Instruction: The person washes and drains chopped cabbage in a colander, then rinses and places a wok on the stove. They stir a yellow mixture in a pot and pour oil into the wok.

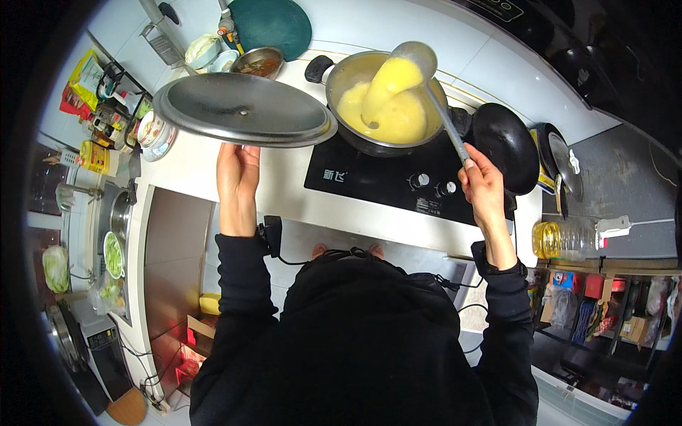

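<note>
My left hand (238,173) holds a metal pot lid (224,104) from beneath, tilted with its inner side up, to the left of the pot. In my right hand (482,183) is the handle of a metal ladle (418,52). The ladle's bowl is tipped above a steel pot (367,145), and thick yellow porridge-like liquid (381,114) pours from it into the same yellow liquid below. The pot stands on a black gas cooktop (367,175) with two knobs. How the left fingers grip the lid is hidden behind it.
A black wok (503,144) sits right of the pot, near a plastic oil bottle (559,239). Behind the lid stand a metal bowl of food (261,63) and a green round board (274,26). Stacked bowls (155,136) and a seasoning rack (114,120) are at left.
</note>
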Tool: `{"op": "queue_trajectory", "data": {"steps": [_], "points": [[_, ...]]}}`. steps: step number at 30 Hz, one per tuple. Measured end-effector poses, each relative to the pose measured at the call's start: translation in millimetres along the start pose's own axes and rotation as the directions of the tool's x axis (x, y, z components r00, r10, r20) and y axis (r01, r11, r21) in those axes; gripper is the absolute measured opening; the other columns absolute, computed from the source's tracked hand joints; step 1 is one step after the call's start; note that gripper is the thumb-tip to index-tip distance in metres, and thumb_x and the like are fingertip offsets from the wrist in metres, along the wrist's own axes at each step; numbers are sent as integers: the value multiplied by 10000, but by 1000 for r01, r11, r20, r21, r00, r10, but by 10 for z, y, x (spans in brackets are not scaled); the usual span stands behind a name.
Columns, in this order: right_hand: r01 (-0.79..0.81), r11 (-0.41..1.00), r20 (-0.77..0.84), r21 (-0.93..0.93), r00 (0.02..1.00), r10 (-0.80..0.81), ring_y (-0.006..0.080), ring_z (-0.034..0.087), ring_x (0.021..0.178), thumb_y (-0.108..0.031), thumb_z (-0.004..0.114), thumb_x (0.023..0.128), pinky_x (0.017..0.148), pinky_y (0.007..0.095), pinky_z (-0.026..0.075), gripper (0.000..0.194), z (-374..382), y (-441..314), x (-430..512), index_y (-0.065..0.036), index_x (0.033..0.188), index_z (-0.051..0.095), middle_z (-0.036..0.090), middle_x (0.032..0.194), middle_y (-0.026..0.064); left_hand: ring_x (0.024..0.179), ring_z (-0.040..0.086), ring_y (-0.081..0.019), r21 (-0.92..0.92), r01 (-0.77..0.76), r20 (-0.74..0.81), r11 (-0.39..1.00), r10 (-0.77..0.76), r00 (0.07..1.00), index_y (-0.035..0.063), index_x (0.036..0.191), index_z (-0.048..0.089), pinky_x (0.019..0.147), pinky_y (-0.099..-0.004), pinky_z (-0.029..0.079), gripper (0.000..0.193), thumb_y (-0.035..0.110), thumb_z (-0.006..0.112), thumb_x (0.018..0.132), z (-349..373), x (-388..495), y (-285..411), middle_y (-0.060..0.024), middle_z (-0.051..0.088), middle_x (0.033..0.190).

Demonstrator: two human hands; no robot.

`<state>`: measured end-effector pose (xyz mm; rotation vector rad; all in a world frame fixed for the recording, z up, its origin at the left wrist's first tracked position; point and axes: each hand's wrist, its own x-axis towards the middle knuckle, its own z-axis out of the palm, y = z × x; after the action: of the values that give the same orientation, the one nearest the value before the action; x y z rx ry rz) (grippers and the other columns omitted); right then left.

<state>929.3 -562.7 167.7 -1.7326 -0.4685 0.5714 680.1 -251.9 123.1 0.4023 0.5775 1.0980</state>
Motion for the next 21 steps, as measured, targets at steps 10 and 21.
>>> {"op": "queue_trajectory", "data": {"steps": [10,21], "points": [[273,781,-87,-561,919,-384,121,521,571,-103,502,929,576,251,438,325,-115,-105,-26,-65,1248,558,574,684,84,869,607,-126,394,-175,150,902,125,981,3,1139,553,789,-235,520,281,177,586,922,392,264,-119,-66,622,1040],[329,374,141,-867,882,-450,330,609,720,-121,565,863,610,419,480,244,114,5,-13,-149,1096,631,590,767,125,791,622,-129,668,-549,505,503,236,831,-35,1105,584,720,-233,486,368,167,708,824,786,827,-473,-74,634,931]]}}
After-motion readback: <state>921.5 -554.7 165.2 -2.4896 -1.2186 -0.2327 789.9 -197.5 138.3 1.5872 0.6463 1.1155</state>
